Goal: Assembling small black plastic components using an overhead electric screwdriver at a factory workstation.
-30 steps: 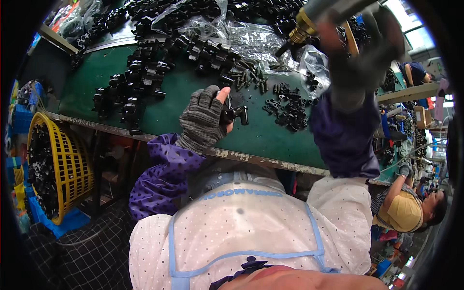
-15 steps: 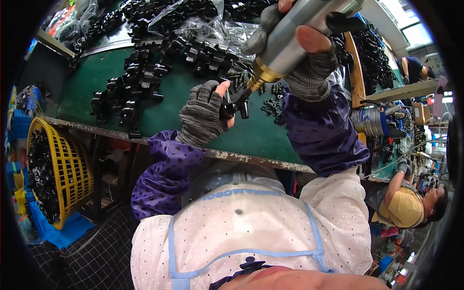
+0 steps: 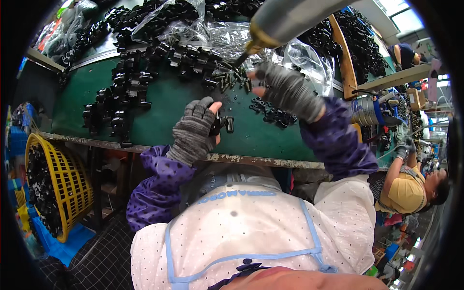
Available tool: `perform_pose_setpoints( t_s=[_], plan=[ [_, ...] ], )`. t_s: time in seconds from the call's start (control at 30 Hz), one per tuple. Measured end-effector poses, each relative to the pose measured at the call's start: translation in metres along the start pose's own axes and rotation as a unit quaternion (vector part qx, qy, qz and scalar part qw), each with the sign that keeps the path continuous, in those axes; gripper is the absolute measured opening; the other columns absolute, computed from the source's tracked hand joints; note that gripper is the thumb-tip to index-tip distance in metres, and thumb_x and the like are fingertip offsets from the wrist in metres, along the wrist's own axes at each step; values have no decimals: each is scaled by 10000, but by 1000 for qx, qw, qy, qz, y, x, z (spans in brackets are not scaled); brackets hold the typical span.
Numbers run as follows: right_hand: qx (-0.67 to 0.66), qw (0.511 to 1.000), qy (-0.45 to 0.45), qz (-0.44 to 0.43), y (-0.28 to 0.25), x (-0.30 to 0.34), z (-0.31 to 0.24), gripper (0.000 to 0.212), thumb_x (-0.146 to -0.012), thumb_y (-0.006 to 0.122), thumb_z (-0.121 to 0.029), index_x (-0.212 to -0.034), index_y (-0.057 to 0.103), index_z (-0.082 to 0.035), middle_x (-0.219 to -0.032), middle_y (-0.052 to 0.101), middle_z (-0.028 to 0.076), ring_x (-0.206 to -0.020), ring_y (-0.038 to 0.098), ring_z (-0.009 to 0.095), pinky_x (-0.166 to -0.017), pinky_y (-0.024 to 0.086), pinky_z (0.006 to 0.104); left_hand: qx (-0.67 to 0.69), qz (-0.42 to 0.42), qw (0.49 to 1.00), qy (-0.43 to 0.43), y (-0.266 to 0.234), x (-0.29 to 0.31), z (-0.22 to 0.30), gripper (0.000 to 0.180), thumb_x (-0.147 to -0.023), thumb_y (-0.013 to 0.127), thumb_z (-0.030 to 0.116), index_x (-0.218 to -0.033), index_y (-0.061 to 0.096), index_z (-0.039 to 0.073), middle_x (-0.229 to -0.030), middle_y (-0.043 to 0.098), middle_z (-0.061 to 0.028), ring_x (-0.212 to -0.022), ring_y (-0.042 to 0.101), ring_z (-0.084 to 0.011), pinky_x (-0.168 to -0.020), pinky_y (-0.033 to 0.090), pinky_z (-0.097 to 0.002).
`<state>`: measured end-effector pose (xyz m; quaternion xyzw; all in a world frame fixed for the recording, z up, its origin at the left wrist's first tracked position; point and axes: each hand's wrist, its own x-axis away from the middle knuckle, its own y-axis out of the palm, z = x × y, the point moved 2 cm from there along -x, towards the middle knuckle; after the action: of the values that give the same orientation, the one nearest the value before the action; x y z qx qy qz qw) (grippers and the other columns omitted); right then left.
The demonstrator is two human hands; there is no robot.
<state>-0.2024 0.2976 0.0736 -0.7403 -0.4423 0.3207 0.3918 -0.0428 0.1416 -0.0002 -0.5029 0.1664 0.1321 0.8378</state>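
Observation:
In a grey knitted fingerless glove, my left hand (image 3: 195, 128) is closed round a small black clamp-like part (image 3: 228, 124), whose end sticks out past the thumb. My right hand (image 3: 287, 89), gloved alike and slightly blurred, reaches over the table, fingers apart with nothing seen in them. Its fingertips are beside a loose pile of small dark screws (image 3: 235, 79). Above that hand hangs a silver power screwdriver (image 3: 285, 24) with a brass-coloured collar, its bit pointing down toward the screws. Small black fittings (image 3: 273, 113) lie nearer me, below my right hand.
Rows of black parts (image 3: 130, 92) stand on the green table (image 3: 164, 123) at left. Clear plastic bags (image 3: 309, 63) and heaped parts fill the back. A yellow basket (image 3: 72, 183) of black pieces is at left. A co-worker (image 3: 411, 188) sits at right.
My right hand has let go of the screwdriver and moved down to the screws. The screwdriver has risen away from the black part, which stays in my left hand.

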Motion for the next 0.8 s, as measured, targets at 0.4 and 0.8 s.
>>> perform_pose_setpoints(
  t_s=[0.4, 0.8],
  plan=[
    [266, 957, 107, -51, 70, 28, 49, 226, -760, 572, -265, -913, 564, -99, -840, 577, 108, -811, 562, 283, -698, 446, 411, 24, -6, 1000, -3, -4, 6, 5, 490, -571, 653, 26, -1046, 579, 120, -1114, 525, -76, -1069, 471, -290, -905, 397, -366],
    [-122, 980, -140, 70, 71, 2, -3, 218, -679, 686, -72, -865, 574, -55, -749, 590, 79, -661, 597, 196, -575, 474, 282, 62, 16, 998, 28, -6, 9, 6, 518, -540, 674, 0, -1031, 615, 156, -1035, 553, -74, -1012, 495, -281, -859, 424, -366]
  ],
)
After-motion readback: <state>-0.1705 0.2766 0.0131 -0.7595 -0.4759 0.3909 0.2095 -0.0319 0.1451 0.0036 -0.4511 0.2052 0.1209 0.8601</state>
